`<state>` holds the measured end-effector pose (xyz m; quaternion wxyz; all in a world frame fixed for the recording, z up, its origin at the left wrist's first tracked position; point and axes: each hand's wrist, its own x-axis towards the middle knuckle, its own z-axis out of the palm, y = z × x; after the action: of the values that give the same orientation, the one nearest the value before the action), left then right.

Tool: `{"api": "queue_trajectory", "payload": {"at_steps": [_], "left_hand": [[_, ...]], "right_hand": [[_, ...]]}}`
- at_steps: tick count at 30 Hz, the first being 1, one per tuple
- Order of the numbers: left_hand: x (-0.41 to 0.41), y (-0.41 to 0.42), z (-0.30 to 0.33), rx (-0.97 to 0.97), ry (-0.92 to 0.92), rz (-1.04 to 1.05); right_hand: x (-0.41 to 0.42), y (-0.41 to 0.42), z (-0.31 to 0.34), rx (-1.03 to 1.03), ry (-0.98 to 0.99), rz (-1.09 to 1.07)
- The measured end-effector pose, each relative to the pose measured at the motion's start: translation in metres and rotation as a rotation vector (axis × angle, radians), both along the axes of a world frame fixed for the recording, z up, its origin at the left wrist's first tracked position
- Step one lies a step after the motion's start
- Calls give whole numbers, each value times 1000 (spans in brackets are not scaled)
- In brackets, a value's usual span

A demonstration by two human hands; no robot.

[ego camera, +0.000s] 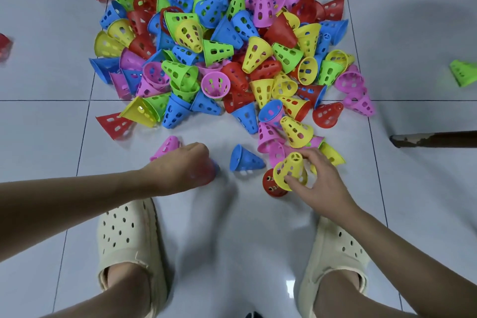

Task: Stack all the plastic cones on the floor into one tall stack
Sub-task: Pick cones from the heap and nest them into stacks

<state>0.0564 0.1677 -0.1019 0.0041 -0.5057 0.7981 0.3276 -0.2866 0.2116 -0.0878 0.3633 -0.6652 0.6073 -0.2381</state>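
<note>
Glossy pale floor tiles (258, 253) with dark grout, light glinting.

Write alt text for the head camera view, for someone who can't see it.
A person crouches over a pile of colourful cones on a tiled floor. The right hand holds a yellow cone; the left hand closes around something bluish, blurred.

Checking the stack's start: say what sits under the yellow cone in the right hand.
A red cone shows beneath the yellow cone held by the right hand; most of it is covered.
</note>
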Motion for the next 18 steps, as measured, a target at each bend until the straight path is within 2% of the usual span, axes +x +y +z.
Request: {"api": "queue_trajectory", "payload": {"at_steps": [5,10,12,15,18], "left_hand": [[2,-5,-2,16,-11,-93],[-27,-17,1,-128,13,-120],[-46,-24,-1,-178,2,-206],[-69,-33,-14,-233,-139,-364],[-80,-44,-25,-230,-273,-403]], "right_hand": [[-2,12,-11,60,100,115],[-2,17,-26,118,203,219],[-1,17,-31,129,236,232],[-1,18,-38,145,266,255],[-4,19,-42,159,279,255]]}}
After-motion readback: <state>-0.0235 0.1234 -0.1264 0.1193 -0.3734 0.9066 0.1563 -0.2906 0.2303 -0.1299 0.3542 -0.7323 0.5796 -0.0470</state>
